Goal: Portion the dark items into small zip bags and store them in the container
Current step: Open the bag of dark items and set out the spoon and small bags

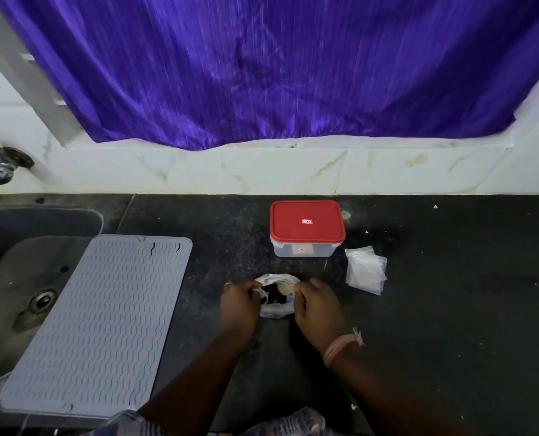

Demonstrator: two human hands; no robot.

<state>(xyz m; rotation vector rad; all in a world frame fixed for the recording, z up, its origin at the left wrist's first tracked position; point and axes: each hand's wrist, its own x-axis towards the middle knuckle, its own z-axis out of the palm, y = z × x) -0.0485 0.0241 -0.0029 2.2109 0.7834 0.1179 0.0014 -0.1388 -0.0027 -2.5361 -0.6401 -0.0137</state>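
You are holding the pouch (pixel 276 297) open on the table (pixel 434 309), left hand (pixel 239 305) and right hand (pixel 316 305) each pinching one side. The small bags (pixel 366 273) are lying nearer your right hand.

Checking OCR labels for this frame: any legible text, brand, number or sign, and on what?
No legible text.
Sticker on the red lid: too small to read.
Label on the clear container wall: blurred.
Pouch held by both hands: no readable print.
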